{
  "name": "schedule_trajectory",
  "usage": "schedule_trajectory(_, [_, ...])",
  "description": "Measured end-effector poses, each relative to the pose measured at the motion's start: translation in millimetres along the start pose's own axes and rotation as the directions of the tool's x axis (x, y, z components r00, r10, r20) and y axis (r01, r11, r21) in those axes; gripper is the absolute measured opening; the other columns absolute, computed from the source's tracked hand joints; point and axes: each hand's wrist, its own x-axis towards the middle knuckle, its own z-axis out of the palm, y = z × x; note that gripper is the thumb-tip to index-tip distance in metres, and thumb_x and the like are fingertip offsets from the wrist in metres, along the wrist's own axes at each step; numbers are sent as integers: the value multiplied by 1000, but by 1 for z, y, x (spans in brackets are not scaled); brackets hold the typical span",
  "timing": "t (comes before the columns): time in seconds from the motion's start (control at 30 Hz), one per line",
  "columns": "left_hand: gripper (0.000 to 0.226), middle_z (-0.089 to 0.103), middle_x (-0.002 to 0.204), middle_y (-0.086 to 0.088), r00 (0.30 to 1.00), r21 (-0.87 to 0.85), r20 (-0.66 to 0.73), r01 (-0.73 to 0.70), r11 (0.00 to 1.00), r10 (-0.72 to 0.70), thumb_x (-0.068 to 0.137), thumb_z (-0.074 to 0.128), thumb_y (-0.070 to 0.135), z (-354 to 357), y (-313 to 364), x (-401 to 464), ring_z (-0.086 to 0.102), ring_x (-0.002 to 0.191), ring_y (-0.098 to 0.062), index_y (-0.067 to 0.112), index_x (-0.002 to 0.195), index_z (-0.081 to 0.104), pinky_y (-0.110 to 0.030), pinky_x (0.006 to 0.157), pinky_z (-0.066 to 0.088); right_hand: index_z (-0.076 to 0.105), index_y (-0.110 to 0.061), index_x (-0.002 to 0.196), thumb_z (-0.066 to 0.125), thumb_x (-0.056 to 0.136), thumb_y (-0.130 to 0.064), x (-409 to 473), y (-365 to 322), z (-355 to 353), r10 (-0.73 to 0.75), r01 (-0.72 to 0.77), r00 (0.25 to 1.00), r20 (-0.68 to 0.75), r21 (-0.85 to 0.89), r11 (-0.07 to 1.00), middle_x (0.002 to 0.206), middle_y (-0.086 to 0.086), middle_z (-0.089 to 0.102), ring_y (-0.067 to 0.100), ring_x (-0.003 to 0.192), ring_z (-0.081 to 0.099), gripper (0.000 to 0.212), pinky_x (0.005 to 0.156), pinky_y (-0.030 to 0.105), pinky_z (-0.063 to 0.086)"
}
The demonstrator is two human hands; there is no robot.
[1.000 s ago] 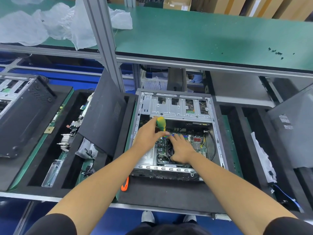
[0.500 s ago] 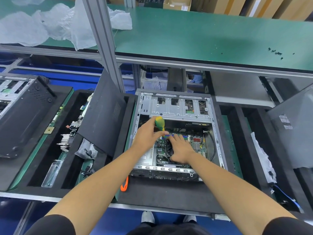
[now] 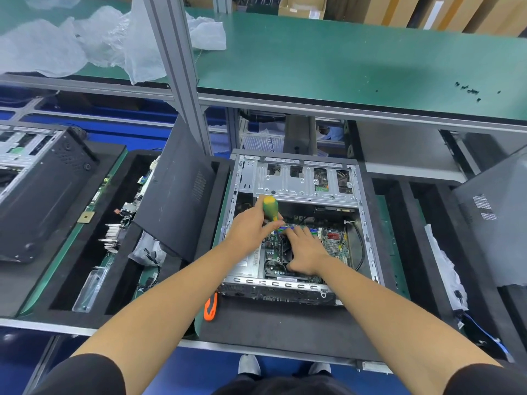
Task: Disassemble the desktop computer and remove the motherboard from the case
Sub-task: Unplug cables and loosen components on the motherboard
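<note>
Green-and-yellow, the screwdriver (image 3: 270,208) stands upright in the left hand (image 3: 251,228), fingers wrapped round its handle, tip hidden among the components, probably on a mounting screw. Fingers extended, the right hand (image 3: 306,249) lies flat on the motherboard (image 3: 330,243), apparently steadying it. Board sits inside the open case (image 3: 302,181), which lies at the worktop's (image 3: 271,323) middle. One screwdriver, one board, two hands at work; an orange tool (image 3: 211,307) lies by the near edge.

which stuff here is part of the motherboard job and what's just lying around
In use:
left hand
screwdriver
right hand
motherboard
case

Lying about:
orange tool
plastic sheeting
loose side panel
small screws
</note>
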Motion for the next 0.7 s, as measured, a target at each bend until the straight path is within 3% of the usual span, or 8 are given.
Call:
schedule_trajectory(0.1, [50,72,94,7,1000,36,25,3,999,-4,98,57,48,2,0,-1,65,69,-11,19,129,30,-39,66,55,30,-22,149,74,69,-36,0,0,0,-1,1,1000,-1,11,1000,138,6,38,28,129,34,92,106,50,40])
schedule_trajectory(0.27, [63,56,73,8,997,129,-47,-52,990,58,99,56,47,4,4,-7,55,57,-14,15,140,21,-30,54,44,29,-21,148,73,68,-35,1,0,1,3,-3,1000,5,-11,1000,138,6,38,28,128,35,92,105,49,40])
schedule_trajectory(0.37, [74,47,71,12,987,149,-93,-118,982,133,95,65,45,4,7,-6,49,55,-13,26,143,13,-29,49,40,25,-21,150,72,70,-35,2,0,2,8,-7,1000,16,-25,1000,138,7,37,29,129,34,94,105,49,40])
schedule_trajectory(0.47, [76,38,66,16,973,160,-114,-182,970,201,91,71,43,7,15,3,45,52,-12,29,143,18,-27,48,40,17,-20,154,71,72,-36,2,0,1,9,-8,999,41,-40,999,147,9,31,33,137,28,99,111,53,37])
schedule_trajectory(0.6, [70,50,72,6,971,145,-50,-223,964,232,87,74,46,8,15,14,49,54,-19,31,134,24,-32,53,48,16,-20,153,70,74,-37,3,1,1,5,-2,998,64,-55,999,154,9,25,36,141,24,97,113,56,34])
schedule_trajectory(0.7, [66,54,98,4,937,175,-22,-340,924,349,84,77,45,0,12,17,51,64,-15,26,129,33,-34,56,52,16,-19,152,70,74,-38,4,2,2,2,2,998,64,-59,998,153,9,26,35,139,25,97,112,56,35])
